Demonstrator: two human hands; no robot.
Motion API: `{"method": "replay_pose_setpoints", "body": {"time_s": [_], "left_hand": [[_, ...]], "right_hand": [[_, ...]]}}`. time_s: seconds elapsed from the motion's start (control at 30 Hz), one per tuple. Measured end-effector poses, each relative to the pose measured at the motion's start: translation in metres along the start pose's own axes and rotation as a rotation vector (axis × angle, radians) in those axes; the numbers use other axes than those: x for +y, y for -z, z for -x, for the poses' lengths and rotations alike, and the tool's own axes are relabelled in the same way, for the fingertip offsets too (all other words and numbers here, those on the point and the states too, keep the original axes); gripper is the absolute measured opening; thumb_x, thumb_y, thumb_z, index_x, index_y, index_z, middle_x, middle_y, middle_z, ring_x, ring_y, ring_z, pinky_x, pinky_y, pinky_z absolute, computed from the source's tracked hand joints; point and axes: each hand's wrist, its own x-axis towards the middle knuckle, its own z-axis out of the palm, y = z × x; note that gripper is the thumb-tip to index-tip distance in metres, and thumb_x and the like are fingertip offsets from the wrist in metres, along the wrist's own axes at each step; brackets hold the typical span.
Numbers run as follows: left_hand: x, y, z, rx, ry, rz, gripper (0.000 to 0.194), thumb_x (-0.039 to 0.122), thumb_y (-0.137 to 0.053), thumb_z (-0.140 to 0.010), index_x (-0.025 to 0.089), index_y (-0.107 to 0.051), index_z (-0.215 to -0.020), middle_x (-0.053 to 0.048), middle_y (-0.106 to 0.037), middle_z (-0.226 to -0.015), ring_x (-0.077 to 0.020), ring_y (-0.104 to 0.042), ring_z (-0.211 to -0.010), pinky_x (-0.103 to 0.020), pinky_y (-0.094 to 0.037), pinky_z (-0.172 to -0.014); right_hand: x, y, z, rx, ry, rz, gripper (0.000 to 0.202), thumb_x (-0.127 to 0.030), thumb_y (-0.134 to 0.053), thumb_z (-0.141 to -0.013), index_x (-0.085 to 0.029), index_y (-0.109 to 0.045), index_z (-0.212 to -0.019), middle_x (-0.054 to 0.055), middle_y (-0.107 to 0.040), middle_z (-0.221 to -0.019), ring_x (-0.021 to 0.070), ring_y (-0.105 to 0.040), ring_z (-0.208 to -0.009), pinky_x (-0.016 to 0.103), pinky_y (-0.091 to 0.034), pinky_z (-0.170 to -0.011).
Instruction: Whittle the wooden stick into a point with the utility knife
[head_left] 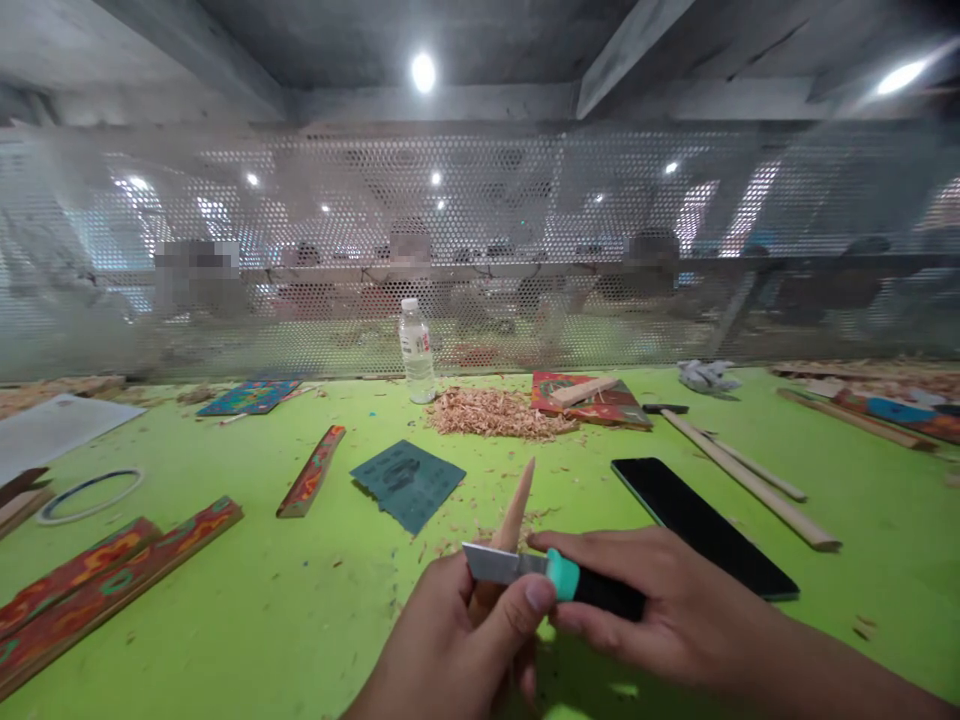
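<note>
My left hand [469, 635] is closed around a pale wooden stick [517, 508] whose tapered tip points up and away from me. In my right hand [652, 585] is a carving knife [589, 585] with a black handle and a turquoise collar. Its flat blade [499, 563] lies across the stick, edge against the wood as far as I can see. My left thumb presses near the base of the blade. The lower end of the stick is hidden by my left hand. Just beyond lies a dark green sheet of sandpaper [409, 483] with a torn edge.
A black phone [705, 525] lies right of my hands, near a small hammer [750, 480]. Wood shavings [499, 413] are heaped by a water bottle [417, 355]. Painted wooden strips [120, 590] and a tape roll [90, 497] sit left. A perforated screen [480, 240] closes the table's back.
</note>
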Motion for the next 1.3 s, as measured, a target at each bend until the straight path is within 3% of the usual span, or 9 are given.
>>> {"method": "replay_pose_setpoints", "body": {"time_s": [0.17, 0.33, 0.53, 0.63, 0.73, 0.9, 1.07, 1.17, 1.3], "left_hand": [[0.006, 0.0, 0.002, -0.017, -0.019, -0.128, 0.066, 0.083, -0.061, -0.088, 0.021, -0.052, -0.065, 0.006, -0.043, -0.052, -0.0101, -0.035, -0.05, -0.024, -0.028, -0.051], [0.011, -0.004, 0.005, 0.082, 0.006, -0.21, 0.066, 0.084, -0.056, -0.089, 0.022, -0.052, -0.066, 0.006, -0.045, -0.05, -0.0113, -0.038, -0.048, -0.025, -0.028, -0.049], [0.002, -0.001, 0.001, 0.124, 0.058, -0.201, 0.071, 0.086, -0.051, -0.09, 0.024, -0.044, -0.057, 0.007, -0.039, -0.041, -0.0099, -0.032, -0.042, -0.026, -0.027, -0.046], [-0.001, -0.001, -0.001, 0.085, 0.013, -0.096, 0.065, 0.083, -0.057, -0.09, 0.023, -0.051, -0.067, 0.008, -0.041, -0.046, -0.0089, -0.031, -0.043, -0.024, -0.028, -0.048], [-0.001, -0.001, 0.0, 0.039, -0.054, 0.004, 0.053, 0.072, -0.065, -0.094, 0.019, -0.064, -0.096, 0.003, -0.058, -0.072, -0.0103, -0.044, -0.059, -0.023, -0.038, -0.058], [0.003, -0.001, 0.001, 0.021, -0.089, 0.03, 0.045, 0.063, -0.069, -0.096, 0.019, -0.069, -0.108, -0.005, -0.065, -0.099, -0.0179, -0.057, -0.09, -0.028, -0.047, -0.083], [0.007, 0.002, 0.0, 0.006, -0.021, 0.08, 0.057, 0.069, -0.077, -0.087, 0.016, -0.07, -0.109, -0.007, -0.068, -0.095, -0.0199, -0.059, -0.086, -0.03, -0.047, -0.075], [0.004, 0.0, 0.001, 0.008, -0.042, 0.034, 0.06, 0.074, -0.075, -0.085, 0.017, -0.07, -0.104, -0.009, -0.069, -0.098, -0.0235, -0.061, -0.091, -0.035, -0.048, -0.082], [0.0, -0.002, 0.002, -0.001, -0.059, -0.022, 0.068, 0.078, -0.071, -0.085, 0.018, -0.072, -0.119, -0.012, -0.069, -0.112, -0.0289, -0.06, -0.105, -0.043, -0.046, -0.098]], "right_hand": [[-0.003, -0.003, 0.004, 0.073, 0.039, 0.15, 0.045, -0.05, -0.055, -0.109, -0.014, -0.074, -0.128, 0.012, -0.084, -0.11, 0.0257, -0.083, -0.089, 0.031, -0.065, -0.076], [-0.009, -0.015, 0.008, 0.178, 0.045, 0.281, 0.055, -0.052, -0.043, -0.114, -0.009, -0.067, -0.137, 0.015, -0.085, -0.109, 0.0273, -0.084, -0.084, 0.037, -0.069, -0.072], [-0.013, -0.018, 0.008, 0.28, 0.052, 0.351, 0.049, -0.048, -0.04, -0.115, -0.012, -0.065, -0.136, 0.015, -0.085, -0.11, 0.0253, -0.084, -0.083, 0.035, -0.07, -0.074], [-0.012, -0.01, 0.005, 0.354, 0.077, 0.381, 0.045, -0.047, -0.041, -0.115, -0.014, -0.064, -0.135, 0.015, -0.085, -0.108, 0.0247, -0.085, -0.084, 0.032, -0.069, -0.07], [-0.009, -0.003, 0.003, 0.386, 0.06, 0.354, 0.041, -0.046, -0.045, -0.114, -0.016, -0.065, -0.135, 0.014, -0.085, -0.11, 0.0244, -0.085, -0.09, 0.03, -0.069, -0.072], [0.001, 0.0, 0.001, 0.268, 0.033, 0.258, 0.039, -0.042, -0.052, -0.111, -0.016, -0.067, -0.136, 0.015, -0.083, -0.12, 0.0261, -0.083, -0.102, 0.033, -0.067, -0.083], [-0.003, 0.001, 0.0, 0.016, -0.004, 0.154, 0.044, -0.046, -0.049, -0.111, -0.015, -0.068, -0.136, 0.018, -0.079, -0.129, 0.0303, -0.08, -0.108, 0.038, -0.065, -0.087], [-0.01, 0.001, 0.0, -0.048, -0.029, 0.102, 0.04, -0.048, -0.049, -0.111, -0.018, -0.072, -0.123, 0.014, -0.082, -0.114, 0.0282, -0.081, -0.094, 0.036, -0.063, -0.079], [-0.013, -0.003, 0.002, -0.044, -0.014, 0.092, 0.037, -0.047, -0.049, -0.11, -0.02, -0.073, -0.119, 0.009, -0.083, -0.102, 0.0249, -0.079, -0.084, 0.033, -0.061, -0.072]]}}
